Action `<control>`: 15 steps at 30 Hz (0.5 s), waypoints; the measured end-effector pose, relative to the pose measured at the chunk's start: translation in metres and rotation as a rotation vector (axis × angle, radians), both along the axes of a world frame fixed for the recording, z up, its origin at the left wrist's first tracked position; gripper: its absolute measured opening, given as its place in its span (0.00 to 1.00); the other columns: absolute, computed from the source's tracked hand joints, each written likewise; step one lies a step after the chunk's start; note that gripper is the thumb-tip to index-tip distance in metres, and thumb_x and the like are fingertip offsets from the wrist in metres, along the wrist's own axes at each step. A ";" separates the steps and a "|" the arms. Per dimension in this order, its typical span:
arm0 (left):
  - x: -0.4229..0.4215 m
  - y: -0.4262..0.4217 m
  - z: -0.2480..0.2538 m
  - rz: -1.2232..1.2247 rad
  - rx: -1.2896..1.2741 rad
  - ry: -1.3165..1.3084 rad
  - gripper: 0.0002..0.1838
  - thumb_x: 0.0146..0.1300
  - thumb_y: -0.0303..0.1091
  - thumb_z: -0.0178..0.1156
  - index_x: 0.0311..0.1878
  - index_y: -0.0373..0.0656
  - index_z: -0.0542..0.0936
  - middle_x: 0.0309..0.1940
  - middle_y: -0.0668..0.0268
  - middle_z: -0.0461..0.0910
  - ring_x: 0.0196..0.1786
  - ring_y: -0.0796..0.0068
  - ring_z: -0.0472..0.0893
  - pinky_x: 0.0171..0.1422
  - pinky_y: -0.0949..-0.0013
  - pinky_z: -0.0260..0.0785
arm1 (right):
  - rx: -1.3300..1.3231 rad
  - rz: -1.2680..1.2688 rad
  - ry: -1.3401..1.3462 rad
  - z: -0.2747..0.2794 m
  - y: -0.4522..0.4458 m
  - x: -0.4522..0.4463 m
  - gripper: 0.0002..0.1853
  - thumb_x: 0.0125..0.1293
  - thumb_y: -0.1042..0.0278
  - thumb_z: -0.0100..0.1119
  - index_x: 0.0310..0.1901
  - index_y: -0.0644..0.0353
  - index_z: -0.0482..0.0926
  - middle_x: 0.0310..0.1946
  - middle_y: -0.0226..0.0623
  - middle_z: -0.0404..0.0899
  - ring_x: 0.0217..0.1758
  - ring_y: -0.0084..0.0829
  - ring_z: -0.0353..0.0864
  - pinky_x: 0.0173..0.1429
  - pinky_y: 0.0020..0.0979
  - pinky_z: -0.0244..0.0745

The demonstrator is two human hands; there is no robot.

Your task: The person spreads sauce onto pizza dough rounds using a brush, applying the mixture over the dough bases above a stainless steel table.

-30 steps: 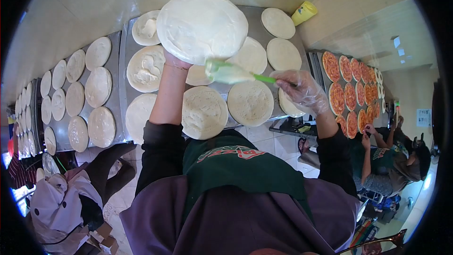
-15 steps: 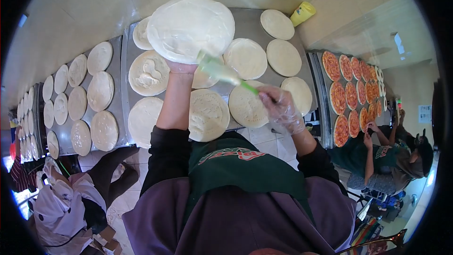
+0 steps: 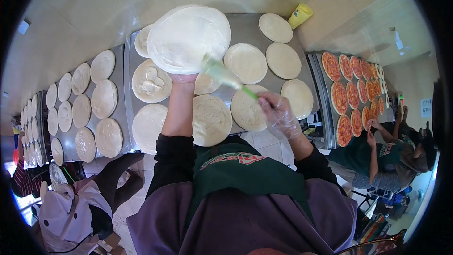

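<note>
Raised over the metal table, a round pizza base (image 3: 186,38) coated with white spread rests on my left hand (image 3: 183,78), which supports it from underneath; most of those fingers are hidden. In a clear plastic glove, my right hand (image 3: 279,112) grips the green handle of a spatula (image 3: 225,74). Its pale head is motion-blurred and lies by the lower right rim of the base; whether it touches, I cannot tell. Below, a base with a dollop of white spread (image 3: 152,81) sits left of my forearm, and a plain base (image 3: 212,120) lies to its right.
Several more bases surround my hands on the table (image 3: 245,26). A yellow container (image 3: 300,16) stands at its back right corner. Sauced pizzas (image 3: 338,97) fill the right table, where a co-worker (image 3: 391,153) works. Another person (image 3: 71,212) is at left, beside more bases (image 3: 108,137).
The raised base and my left hand sit slightly lower in the view. The spatula head has shifted a little right and down. Both hands keep their hold.
</note>
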State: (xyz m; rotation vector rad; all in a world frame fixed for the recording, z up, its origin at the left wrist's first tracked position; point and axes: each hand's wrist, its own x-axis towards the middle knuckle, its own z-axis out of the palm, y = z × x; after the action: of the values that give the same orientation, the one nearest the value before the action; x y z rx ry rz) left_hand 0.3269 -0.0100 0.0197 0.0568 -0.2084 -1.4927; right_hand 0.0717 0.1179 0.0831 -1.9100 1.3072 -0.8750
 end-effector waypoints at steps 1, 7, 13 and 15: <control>0.000 0.001 0.000 -0.102 -0.118 0.158 0.36 0.64 0.62 0.42 0.69 0.50 0.60 0.68 0.58 0.60 0.69 0.51 0.61 0.70 0.43 0.55 | 0.071 -0.117 -0.029 0.002 -0.004 -0.003 0.08 0.64 0.74 0.56 0.43 0.64 0.79 0.33 0.43 0.81 0.32 0.32 0.81 0.37 0.29 0.74; -0.007 0.006 -0.002 -0.244 -0.316 0.386 0.38 0.63 0.62 0.43 0.69 0.48 0.59 0.69 0.57 0.59 0.69 0.49 0.60 0.71 0.43 0.54 | -0.056 -0.129 -0.017 -0.037 0.000 -0.008 0.08 0.64 0.74 0.57 0.44 0.64 0.79 0.32 0.43 0.81 0.33 0.31 0.81 0.39 0.28 0.75; -0.006 0.006 -0.033 -0.202 -0.378 0.280 0.36 0.64 0.62 0.42 0.69 0.50 0.59 0.68 0.58 0.59 0.69 0.52 0.61 0.70 0.42 0.54 | 0.026 0.159 -0.051 -0.027 0.023 0.006 0.08 0.66 0.72 0.55 0.42 0.67 0.79 0.26 0.32 0.77 0.29 0.23 0.75 0.35 0.27 0.72; -0.009 0.010 -0.021 -0.189 -0.385 0.299 0.36 0.64 0.62 0.43 0.69 0.50 0.58 0.68 0.58 0.60 0.68 0.52 0.62 0.70 0.43 0.55 | 0.148 0.014 -0.073 -0.023 0.020 0.000 0.09 0.67 0.69 0.54 0.44 0.64 0.78 0.28 0.30 0.77 0.29 0.20 0.74 0.35 0.24 0.72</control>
State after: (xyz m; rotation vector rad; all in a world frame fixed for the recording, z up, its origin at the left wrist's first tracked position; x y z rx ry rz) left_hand 0.3183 0.0001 -0.0013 -0.5047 -0.2601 -1.6030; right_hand 0.0716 0.1377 0.0600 -1.7545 1.2776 -0.8106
